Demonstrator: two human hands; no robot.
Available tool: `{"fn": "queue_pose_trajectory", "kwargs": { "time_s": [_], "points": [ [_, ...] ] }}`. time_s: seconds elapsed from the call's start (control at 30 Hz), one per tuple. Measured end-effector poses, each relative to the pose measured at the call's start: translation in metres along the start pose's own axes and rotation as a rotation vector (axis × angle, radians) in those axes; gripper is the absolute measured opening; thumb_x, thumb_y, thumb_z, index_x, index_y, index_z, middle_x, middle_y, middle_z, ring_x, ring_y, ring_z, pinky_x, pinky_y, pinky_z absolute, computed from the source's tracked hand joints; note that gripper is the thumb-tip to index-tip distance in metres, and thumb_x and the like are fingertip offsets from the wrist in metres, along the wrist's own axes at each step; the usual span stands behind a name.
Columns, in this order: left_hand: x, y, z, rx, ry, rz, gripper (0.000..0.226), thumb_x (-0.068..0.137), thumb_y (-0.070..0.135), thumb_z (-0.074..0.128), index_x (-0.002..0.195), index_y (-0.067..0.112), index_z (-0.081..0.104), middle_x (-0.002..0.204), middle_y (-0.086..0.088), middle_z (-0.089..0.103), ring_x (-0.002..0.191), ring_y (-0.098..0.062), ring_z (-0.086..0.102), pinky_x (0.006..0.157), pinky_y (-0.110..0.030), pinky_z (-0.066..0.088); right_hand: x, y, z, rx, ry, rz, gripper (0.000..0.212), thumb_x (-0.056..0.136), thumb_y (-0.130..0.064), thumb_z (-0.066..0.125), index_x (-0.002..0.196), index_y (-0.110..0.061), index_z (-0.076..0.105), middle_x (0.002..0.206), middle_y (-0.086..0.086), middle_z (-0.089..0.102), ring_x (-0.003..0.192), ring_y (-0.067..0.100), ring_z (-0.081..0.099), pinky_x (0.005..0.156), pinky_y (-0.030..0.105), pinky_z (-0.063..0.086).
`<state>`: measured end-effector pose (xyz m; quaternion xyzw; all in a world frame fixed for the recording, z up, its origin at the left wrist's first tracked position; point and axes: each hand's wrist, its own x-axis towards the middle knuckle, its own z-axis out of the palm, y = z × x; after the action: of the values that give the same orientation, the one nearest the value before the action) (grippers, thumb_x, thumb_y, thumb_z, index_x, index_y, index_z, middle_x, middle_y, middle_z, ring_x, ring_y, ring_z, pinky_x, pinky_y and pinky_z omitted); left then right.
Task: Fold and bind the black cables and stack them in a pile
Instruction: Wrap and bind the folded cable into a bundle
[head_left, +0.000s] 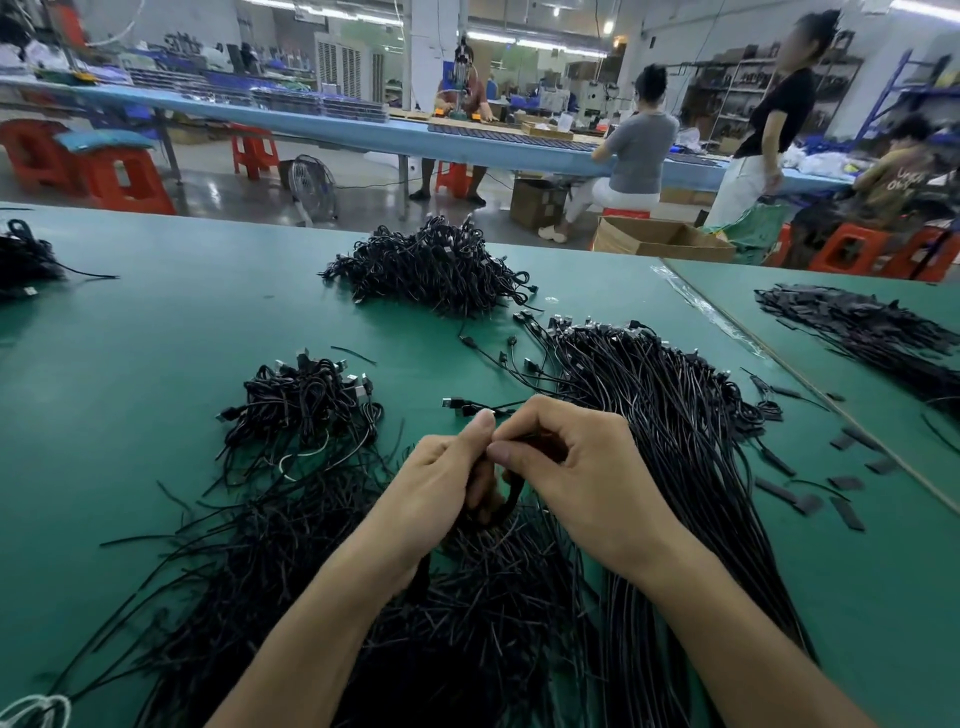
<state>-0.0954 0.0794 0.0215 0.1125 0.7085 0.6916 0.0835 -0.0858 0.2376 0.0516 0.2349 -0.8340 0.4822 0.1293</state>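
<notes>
Black cable (511, 486), folded into a short bundle, sits between my two hands over the middle of the green table (130, 364), just above the near heap of thin black tie strands (322, 571). My left hand (441, 478) has its fingers curled round the bundle from the left, thumb pointing up. My right hand (576, 467) pinches the same bundle from the right, thumb tip close against my left thumb. One plug end (454, 404) of a cable sticks out to the far side of my knuckles; I cannot tell whether it belongs to the one I grip. To the right, a long sheaf of straight cables (675, 441) runs from near to far, plugs at the far end. To the left, a small pile of bound cables (306, 405) lies well apart from my hands, and a larger tangled pile (431, 267) lies farther off, near the far edge of the table. Small flat black strips (847, 483) are scattered near the right edge. Another dark heap (857, 332) lies on the neighbouring table to the right, and another (21, 260) at the far left.
</notes>
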Motion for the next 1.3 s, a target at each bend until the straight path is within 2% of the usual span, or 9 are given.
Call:
{"fn": "queue_pose_trajectory", "kwargs": {
  "time_s": [0.07, 0.17, 0.27, 0.37, 0.5, 0.57, 0.73, 0.87, 1.3],
  "points": [
    [0.001, 0.0, 0.001, -0.021, 0.079, 0.032, 0.052, 0.104, 0.037, 0.044, 0.068, 0.002, 0.056, 0.067, -0.016, 0.055, 0.066, -0.028, 0.051, 0.065, -0.03, 0.046, 0.0, -0.001, 0.0, 0.011, 0.021, -0.012, 0.014, 0.086, -0.013, 0.075, 0.084, -0.027, 0.072, 0.077, -0.016, 0.07, 0.074, 0.006, 0.068, 0.066, 0.01, 0.048],
    [-0.004, 0.009, 0.004, -0.333, -0.113, -0.08, 0.041, 0.106, 0.033, 0.037, 0.101, 0.006, 0.067, 0.1, -0.024, 0.068, 0.084, -0.032, 0.068, 0.073, -0.046, 0.06, 0.001, -0.002, 0.004, 0.071, 0.03, -0.02, 0.014, 0.085, -0.018, 0.075, 0.086, -0.031, 0.071, 0.08, -0.015, 0.071, 0.074, 0.011, 0.07, 0.064, 0.021, 0.055],
    [-0.009, 0.01, 0.006, -0.383, -0.266, -0.21, 0.072, 0.102, 0.059, 0.026, 0.081, 0.014, 0.077, 0.067, -0.012, 0.069, 0.052, -0.021, 0.065, 0.045, -0.028, 0.053, 0.004, -0.003, 0.006, 0.112, 0.037, -0.017, 0.012, 0.086, -0.019, 0.074, 0.086, -0.03, 0.07, 0.074, -0.01, 0.07, 0.057, 0.011, 0.066, 0.053, 0.023, 0.051],
    [-0.007, 0.004, 0.005, -0.183, -0.137, -0.22, 0.08, 0.094, 0.072, 0.028, 0.056, 0.015, 0.069, 0.044, -0.003, 0.052, 0.029, -0.011, 0.038, 0.033, -0.016, 0.028, 0.005, 0.001, 0.005, 0.055, 0.064, -0.034, 0.013, 0.085, -0.015, 0.076, 0.085, -0.027, 0.071, 0.077, -0.012, 0.071, 0.057, 0.007, 0.066, 0.057, 0.018, 0.051],
    [-0.001, -0.004, -0.002, -0.083, 0.059, -0.148, 0.065, 0.095, 0.065, 0.037, 0.06, 0.018, 0.065, 0.044, 0.002, 0.041, 0.031, -0.01, 0.027, 0.033, -0.016, 0.02, 0.001, 0.011, 0.005, -0.028, 0.017, 0.142, 0.023, 0.082, -0.034, 0.08, 0.102, -0.03, 0.069, 0.079, -0.01, 0.07, 0.068, 0.006, 0.064, 0.066, 0.02, 0.051],
    [0.002, -0.005, -0.008, -0.142, 0.149, -0.123, 0.059, 0.094, 0.062, 0.042, 0.057, 0.02, 0.061, 0.043, 0.004, 0.039, 0.031, -0.009, 0.027, 0.031, -0.016, 0.02, -0.003, 0.018, 0.0, -0.126, -0.138, 0.283, 0.037, 0.078, -0.049, 0.078, 0.107, -0.031, 0.064, 0.086, -0.009, 0.066, 0.074, 0.0, 0.061, 0.068, 0.018, 0.052],
    [0.006, -0.004, -0.018, -0.264, 0.343, -0.082, 0.062, 0.1, 0.048, 0.046, 0.044, 0.024, 0.054, 0.041, 0.003, 0.033, 0.03, -0.009, 0.023, 0.031, -0.015, 0.02, -0.017, 0.033, 0.0, -0.443, -0.551, 0.424, 0.026, 0.081, -0.046, 0.078, 0.095, -0.026, 0.069, 0.087, -0.01, 0.067, 0.079, 0.002, 0.063, 0.076, 0.024, 0.057],
    [0.009, -0.003, -0.023, -0.285, 0.412, -0.08, 0.06, 0.099, 0.04, 0.054, 0.042, 0.021, 0.052, 0.039, 0.002, 0.031, 0.029, -0.01, 0.021, 0.033, -0.018, 0.017, -0.022, 0.038, 0.013, -0.499, -0.535, 0.467, 0.021, 0.086, -0.05, 0.07, 0.089, -0.029, 0.067, 0.097, -0.004, 0.063, 0.09, 0.01, 0.061, 0.084, 0.039, 0.057],
    [0.007, -0.005, -0.019, -0.311, 0.402, -0.067, 0.064, 0.098, 0.056, 0.045, 0.043, 0.024, 0.055, 0.045, 0.006, 0.036, 0.034, -0.006, 0.024, 0.031, -0.018, 0.019, -0.021, 0.031, 0.026, -0.557, -0.504, 0.395, 0.018, 0.093, -0.044, 0.063, 0.098, -0.028, 0.07, 0.094, -0.002, 0.06, 0.095, 0.021, 0.061, 0.083, 0.037, 0.053]
  ]
}}
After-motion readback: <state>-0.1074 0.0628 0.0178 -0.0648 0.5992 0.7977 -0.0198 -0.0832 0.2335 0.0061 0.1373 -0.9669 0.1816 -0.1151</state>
